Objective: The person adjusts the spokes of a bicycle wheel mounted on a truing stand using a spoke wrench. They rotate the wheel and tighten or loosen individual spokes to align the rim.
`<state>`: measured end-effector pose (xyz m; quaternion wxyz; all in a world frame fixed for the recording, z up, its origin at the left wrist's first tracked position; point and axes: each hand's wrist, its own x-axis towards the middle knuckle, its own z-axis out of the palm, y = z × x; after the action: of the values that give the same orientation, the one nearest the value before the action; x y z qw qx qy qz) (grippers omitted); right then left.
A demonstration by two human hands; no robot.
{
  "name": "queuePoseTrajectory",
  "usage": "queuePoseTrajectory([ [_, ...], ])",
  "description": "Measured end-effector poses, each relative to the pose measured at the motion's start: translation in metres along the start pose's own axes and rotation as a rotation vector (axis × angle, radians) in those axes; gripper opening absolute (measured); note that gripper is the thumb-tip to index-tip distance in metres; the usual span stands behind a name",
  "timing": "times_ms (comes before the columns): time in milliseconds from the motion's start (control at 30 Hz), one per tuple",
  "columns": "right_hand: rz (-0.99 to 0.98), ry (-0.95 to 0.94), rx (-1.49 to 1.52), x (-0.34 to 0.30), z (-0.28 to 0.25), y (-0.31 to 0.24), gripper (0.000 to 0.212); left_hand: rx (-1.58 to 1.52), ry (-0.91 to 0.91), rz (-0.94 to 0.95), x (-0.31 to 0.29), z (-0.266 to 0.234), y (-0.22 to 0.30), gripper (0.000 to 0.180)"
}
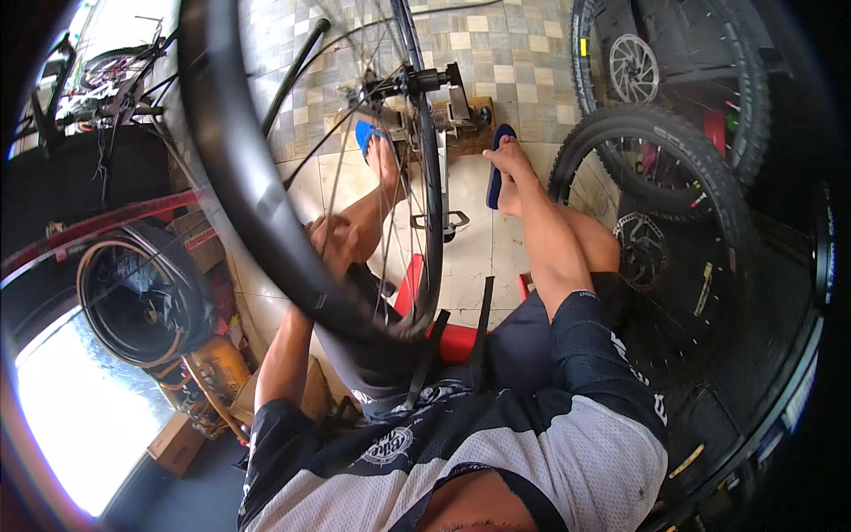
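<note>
A bicycle wheel stands upright before me, its black rim (432,199) on the right and its left side large and smeared by motion. Its black hub (409,82) rests in a metal truing stand (456,106) on a wooden base. Beside the wheel, partly covered by rim and spokes, my left hand (332,244) has its fingers bent and apart, with nothing visible in it. My right hand (507,160) hangs above my right foot in a dark blue sandal (495,182), one finger stretched out and no object showing. A blue sandal (365,135) is on my left foot.
Wheels with knobbly tyres (651,124) and disc rotors (634,69) lean at the right. Another wheel (81,284) hangs at the left near a red bar (115,217) and a cardboard box (177,443). Bicycles (115,93) stand at the far left. Something red (456,344) lies between my legs.
</note>
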<state>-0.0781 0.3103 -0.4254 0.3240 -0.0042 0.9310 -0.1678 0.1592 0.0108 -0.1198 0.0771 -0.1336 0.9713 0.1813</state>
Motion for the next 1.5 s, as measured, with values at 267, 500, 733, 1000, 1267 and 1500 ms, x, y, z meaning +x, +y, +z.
queuePoseTrajectory([
  [267, -0.332, 0.094, 0.206, -0.121, -0.118, -0.062, 0.046, -0.632, 0.202, 0.203, 0.038, 0.078, -0.010, 0.029],
  [500, -0.496, 0.114, 0.218, -0.214, -0.132, -0.063, 0.044, -1.058, 0.068, -0.074, 0.068, 0.110, -0.003, 0.035],
  [733, -0.375, 0.131, 0.392, -0.246, -0.091, -0.041, 0.043, -1.344, 0.043, -0.129, 0.044, 0.098, 0.050, 0.036],
  [1000, -0.510, 0.239, 0.226, -0.233, -0.083, -0.034, 0.035, -1.321, 0.042, -0.147, 0.045, 0.103, 0.053, 0.036],
  [1267, -0.546, 0.220, 0.250, -0.232, -0.074, -0.036, 0.031, -1.047, 0.155, 0.015, 0.029, 0.057, 0.057, 0.028],
  [1500, -0.503, 0.162, 0.202, -0.229, -0.071, -0.031, 0.028, -1.249, 0.125, 0.046, 0.032, -0.015, 0.076, 0.030],
])
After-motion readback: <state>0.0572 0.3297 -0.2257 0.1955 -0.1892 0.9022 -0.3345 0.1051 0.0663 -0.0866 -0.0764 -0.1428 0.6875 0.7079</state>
